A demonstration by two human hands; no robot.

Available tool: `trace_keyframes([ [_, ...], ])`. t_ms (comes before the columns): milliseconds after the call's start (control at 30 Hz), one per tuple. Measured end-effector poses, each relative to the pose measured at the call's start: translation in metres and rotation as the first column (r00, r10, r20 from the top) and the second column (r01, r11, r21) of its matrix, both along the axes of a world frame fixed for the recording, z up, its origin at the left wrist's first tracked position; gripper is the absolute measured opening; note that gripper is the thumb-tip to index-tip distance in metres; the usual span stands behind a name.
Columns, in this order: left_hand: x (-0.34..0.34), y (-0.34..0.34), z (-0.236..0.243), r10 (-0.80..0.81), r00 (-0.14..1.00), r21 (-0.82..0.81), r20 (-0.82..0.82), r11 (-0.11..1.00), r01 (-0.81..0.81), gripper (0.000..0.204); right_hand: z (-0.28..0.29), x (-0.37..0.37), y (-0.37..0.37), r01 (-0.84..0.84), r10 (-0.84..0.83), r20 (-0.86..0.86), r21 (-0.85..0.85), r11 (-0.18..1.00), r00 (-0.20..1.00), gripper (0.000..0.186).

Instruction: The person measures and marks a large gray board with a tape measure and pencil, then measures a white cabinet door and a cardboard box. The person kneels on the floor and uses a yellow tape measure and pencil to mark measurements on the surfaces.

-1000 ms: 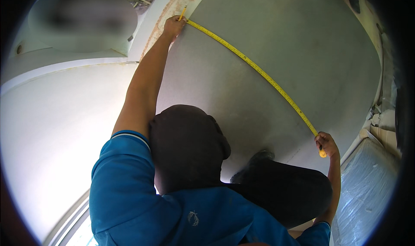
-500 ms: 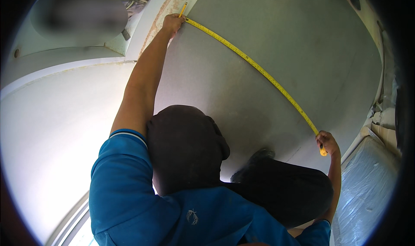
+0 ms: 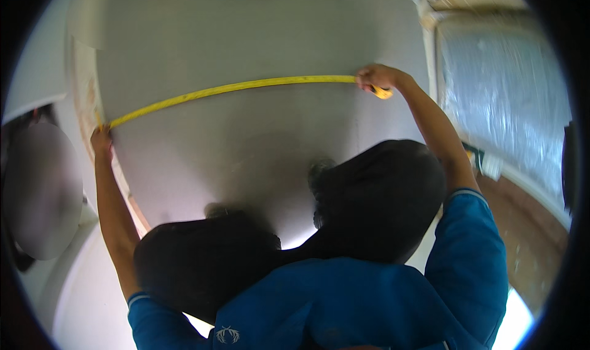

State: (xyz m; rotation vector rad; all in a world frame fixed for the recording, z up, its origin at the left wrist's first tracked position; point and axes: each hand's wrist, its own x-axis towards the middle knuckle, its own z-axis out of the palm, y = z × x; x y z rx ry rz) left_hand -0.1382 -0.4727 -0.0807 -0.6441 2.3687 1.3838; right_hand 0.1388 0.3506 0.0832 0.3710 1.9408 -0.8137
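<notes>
The yellow tape measure (image 3: 233,87) spans the grey board (image 3: 246,30), the left hand's (image 3: 101,141) grip pinched on its blade end near the board's left edge and the right hand's (image 3: 378,78) grip wrapped around its case (image 3: 383,93). It should be light, the thin blade springy and apt to buckle or twist, so the rounded case likely gives the surest hold, with the blade's end best pinched flat.

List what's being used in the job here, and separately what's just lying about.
In use:
- Yellow tape measure, stretched between left hand and right hand
- Pencil, blurred, at the left hand
- Grey surface under the tape

Just about:
- Clear plastic sheeting, right
- Small white item, unclear
</notes>
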Motion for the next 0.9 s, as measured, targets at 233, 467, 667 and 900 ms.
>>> trace_keyframes([
  [233,0.035,0.000,0.024,0.097,0.995,-0.068,0.031,0.993,-0.095,0.018,-0.019,0.005,0.014,0.053,-0.055,-0.094,-0.018,0.998,0.994,0.034],
  [467,0.033,0.012,0.025,0.097,0.995,-0.117,0.017,0.989,-0.094,0.018,-0.040,-0.014,0.007,-0.012,0.060,-0.180,0.260,0.966,0.982,0.042],
  [667,0.036,0.012,0.021,0.063,0.998,-0.213,0.006,0.975,-0.060,0.022,-0.042,-0.008,0.012,0.031,0.033,-0.268,0.229,0.973,0.963,0.044],
  [900,0.041,0.027,0.028,0.017,1.000,-0.229,-0.012,0.973,-0.019,0.030,-0.048,-0.014,0.015,0.052,0.003,-0.236,0.224,0.973,0.972,0.045],
])
